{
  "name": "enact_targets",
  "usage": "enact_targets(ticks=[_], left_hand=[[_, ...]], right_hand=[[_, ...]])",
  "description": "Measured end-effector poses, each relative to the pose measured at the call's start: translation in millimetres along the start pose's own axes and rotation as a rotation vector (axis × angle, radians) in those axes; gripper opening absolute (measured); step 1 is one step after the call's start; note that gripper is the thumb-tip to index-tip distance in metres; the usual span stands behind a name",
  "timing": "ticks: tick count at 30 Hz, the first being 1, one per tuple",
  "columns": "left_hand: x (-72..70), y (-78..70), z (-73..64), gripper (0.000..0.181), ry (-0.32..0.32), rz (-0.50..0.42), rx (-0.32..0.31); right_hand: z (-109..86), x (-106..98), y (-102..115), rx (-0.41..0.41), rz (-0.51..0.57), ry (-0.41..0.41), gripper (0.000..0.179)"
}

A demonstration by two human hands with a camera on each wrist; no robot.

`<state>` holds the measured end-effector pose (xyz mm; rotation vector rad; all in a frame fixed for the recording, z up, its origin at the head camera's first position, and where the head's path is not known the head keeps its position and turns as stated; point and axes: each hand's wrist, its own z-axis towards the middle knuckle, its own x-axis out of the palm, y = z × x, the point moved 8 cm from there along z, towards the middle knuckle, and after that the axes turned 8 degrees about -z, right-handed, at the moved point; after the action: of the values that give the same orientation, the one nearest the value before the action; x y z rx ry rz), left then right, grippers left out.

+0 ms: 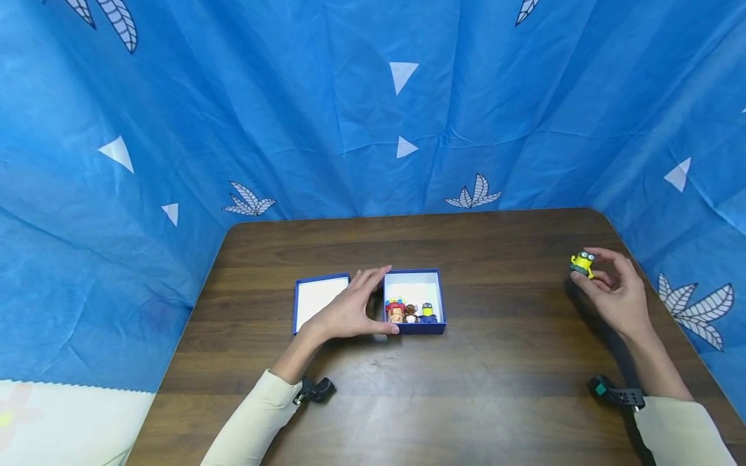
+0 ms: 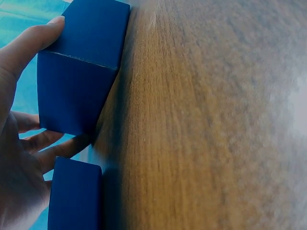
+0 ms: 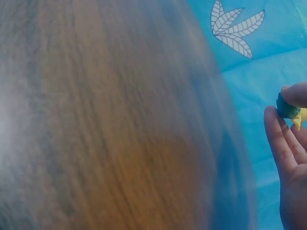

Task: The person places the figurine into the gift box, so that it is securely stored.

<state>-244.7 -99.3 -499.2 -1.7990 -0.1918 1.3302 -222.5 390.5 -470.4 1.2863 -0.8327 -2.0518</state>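
A blue box (image 1: pixel 415 329) with a white inside stands on the table. Several small toy figures (image 1: pixel 411 314) sit along its front wall, one of them yellow and blue. My left hand (image 1: pixel 344 310) grips the box at its left side, thumb on the front wall and fingers toward the back. In the left wrist view the thumb presses the blue box (image 2: pixel 86 62). Over at the right, my right hand (image 1: pixel 620 291) pinches a yellow-and-green minion figure (image 1: pixel 583 264) above the table. Fingers partly cover the green base (image 3: pixel 287 106) in the right wrist view.
Left of the box lies a blue-edged lid (image 1: pixel 315 301), white side up, partly behind my left hand. The brown wooden table (image 1: pixel 466 401) ends near my right hand. Blue patterned cloth (image 1: pixel 350 110) hangs around the back and sides.
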Motion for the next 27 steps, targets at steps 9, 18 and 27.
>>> enact_targets(ticks=[9, 18, 27], left_hand=[[-0.3, -1.9, 0.0, 0.124, 0.007, 0.001, -0.006], [-0.8, -2.6, -0.9, 0.124, 0.008, -0.007, -0.01], [-1.5, -3.6, -0.3, 0.124, 0.004, -0.011, 0.0]], right_hand=[[-0.3, -1.7, 9.7, -0.026, -0.017, -0.009, 0.054], [-1.7, -0.5, 11.1, -0.004, -0.036, -0.005, 0.053], [-2.3, 4.8, 9.2, 0.024, -0.068, 0.028, 0.052]])
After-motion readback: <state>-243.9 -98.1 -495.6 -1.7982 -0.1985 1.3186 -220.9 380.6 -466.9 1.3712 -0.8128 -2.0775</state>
